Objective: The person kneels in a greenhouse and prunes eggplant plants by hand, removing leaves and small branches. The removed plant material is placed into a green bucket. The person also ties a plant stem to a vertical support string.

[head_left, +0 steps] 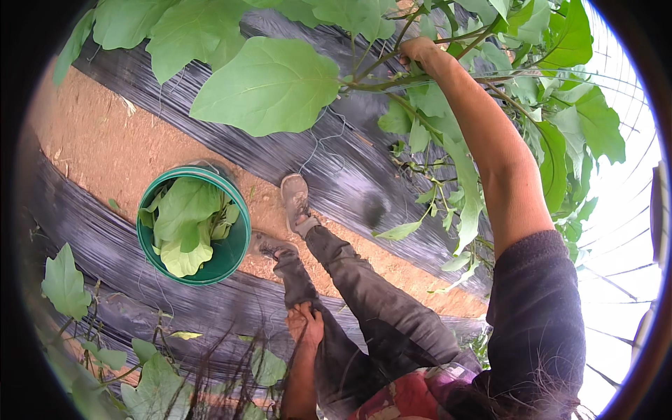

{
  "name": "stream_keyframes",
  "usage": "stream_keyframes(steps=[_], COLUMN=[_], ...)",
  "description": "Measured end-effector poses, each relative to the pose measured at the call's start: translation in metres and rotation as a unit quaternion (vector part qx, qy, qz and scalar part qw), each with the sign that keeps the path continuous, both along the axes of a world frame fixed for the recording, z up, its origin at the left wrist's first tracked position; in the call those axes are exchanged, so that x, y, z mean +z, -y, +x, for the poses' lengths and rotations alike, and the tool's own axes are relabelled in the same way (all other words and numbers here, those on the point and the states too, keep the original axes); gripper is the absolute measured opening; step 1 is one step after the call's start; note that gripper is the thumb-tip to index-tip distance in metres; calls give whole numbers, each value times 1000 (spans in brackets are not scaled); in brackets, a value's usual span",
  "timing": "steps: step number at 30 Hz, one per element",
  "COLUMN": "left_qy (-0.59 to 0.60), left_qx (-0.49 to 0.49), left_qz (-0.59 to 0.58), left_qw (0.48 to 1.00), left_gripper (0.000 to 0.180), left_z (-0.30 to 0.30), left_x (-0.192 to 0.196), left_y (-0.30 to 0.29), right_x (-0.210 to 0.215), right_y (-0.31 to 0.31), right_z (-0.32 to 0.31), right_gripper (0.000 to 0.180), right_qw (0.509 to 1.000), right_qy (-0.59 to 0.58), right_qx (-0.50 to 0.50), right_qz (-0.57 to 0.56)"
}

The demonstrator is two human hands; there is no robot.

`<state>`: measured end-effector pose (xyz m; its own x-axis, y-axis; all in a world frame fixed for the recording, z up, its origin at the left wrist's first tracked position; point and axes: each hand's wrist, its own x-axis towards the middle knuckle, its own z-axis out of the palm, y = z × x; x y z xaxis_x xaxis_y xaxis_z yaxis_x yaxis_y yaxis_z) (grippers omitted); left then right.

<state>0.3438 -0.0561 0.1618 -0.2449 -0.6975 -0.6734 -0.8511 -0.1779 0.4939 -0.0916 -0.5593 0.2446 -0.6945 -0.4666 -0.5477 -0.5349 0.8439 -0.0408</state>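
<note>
Right hand [418, 50] closed around plant stem [378, 84] among large leaves. Left hand [305, 323] rests on own knee, fingers loosely curled, holding nothing. Green bucket [241, 210] holds picked leaves [183, 224].

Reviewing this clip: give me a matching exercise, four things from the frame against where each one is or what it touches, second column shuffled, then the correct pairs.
Column one:
1. right hand
2. left hand
3. green bucket
4. black plastic mulch

Column two:
A. rests on the person's own trouser leg
B. stands on the bare soil path, holding picked leaves
C. closed on a plant stem among the big leaves
D. lies in strips along both sides of the path

Pairs: 1-C, 2-A, 3-B, 4-D
</note>
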Motion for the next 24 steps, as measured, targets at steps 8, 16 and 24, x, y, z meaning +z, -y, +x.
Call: stream_keyframes(steps=[8, 16, 24], left_qy=[7, 19, 6], left_qx=[8, -2, 30], left_qz=[-1, 2, 18], left_qw=[1000, 1000, 999], left_gripper=[21, 21, 22], left_z=[3, 5, 6], left_x=[-4, -9, -5], left_y=[1, 0, 1], right_x=[16, 20, 31], right_y=[-15, 14, 2], right_z=[39, -19, 14], right_gripper=[39, 43, 46], right_qw=[982, 893, 951], right_qy=[-171, -115, -199], right_qx=[62, -137, -19], right_qz=[-50, -413, -235])
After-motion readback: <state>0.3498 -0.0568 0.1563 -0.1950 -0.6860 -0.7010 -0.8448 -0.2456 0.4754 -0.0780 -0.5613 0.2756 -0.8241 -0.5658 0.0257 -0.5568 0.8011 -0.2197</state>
